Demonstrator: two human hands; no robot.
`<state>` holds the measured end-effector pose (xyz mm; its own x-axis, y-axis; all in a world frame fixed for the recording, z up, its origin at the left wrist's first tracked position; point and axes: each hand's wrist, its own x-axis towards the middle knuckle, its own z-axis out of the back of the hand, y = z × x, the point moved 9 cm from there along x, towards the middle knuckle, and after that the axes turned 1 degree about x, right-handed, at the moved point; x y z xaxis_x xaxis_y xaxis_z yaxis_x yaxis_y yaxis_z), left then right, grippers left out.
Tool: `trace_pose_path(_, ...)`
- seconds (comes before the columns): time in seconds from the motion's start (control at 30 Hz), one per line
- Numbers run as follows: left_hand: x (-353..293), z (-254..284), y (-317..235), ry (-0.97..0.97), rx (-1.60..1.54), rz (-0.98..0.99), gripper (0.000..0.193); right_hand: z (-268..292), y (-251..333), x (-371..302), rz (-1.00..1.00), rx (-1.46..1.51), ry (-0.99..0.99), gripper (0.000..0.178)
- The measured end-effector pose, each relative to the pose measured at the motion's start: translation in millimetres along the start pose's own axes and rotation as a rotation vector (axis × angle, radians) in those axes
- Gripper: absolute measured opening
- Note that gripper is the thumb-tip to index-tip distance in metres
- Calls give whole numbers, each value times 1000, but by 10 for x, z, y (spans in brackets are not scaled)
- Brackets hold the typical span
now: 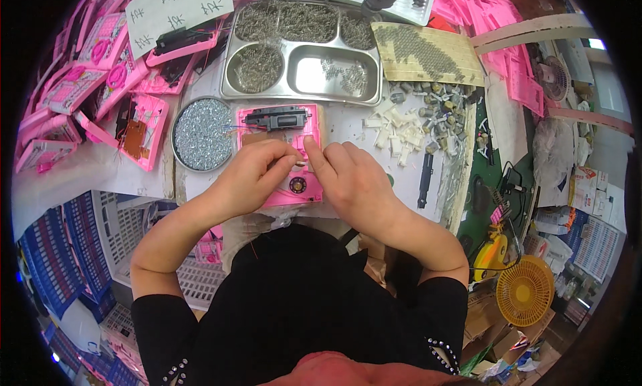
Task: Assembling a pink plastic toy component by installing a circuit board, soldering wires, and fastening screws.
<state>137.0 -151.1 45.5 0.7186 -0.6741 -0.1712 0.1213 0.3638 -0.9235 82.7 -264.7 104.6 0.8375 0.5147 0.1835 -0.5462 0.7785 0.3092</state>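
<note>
A pink plastic housing [311, 197] lies on the bench right in front of me, with a long black part [275, 118] near its far edge, a brown board and a round black piece [297, 185] inside. My left hand [253, 175] reaches over its left side. Thumb and forefinger are pinched on a small pale piece too small to name. My right hand [353, 184] closes on the housing's right side; its thumb presses inside, close to the left fingertips, while the other fingers curl outside the edge.
Left of the housing stands a round tin of small silver screws [202, 133]. Behind it is a metal compartment tray [234, 90] of springs. White plastic pieces and small motors [441, 112] are heaped to the right, beside a black strip [425, 180]. Pink housings [83, 92] pile up far left.
</note>
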Motion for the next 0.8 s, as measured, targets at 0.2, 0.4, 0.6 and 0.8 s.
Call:
trace_pose_path(0.2, -143, -181, 228, 275, -415, 416, 30, 96, -36, -60, 59, 282, -54, 52)
trace_pose_path(0.4, -127, -189, -24, 197, -82, 46, 39, -25, 0, -296, 132, 332, -241, 48)
trace_pose_path(0.6, -371, -416, 262, 378, -437, 407, 40, -164, -145, -355, -38, 615, -36, 41)
trace_pose_path(0.8, -387, 63, 10, -97, 88, -96, 20, -343, -499, -472, -241, 617, -102, 35)
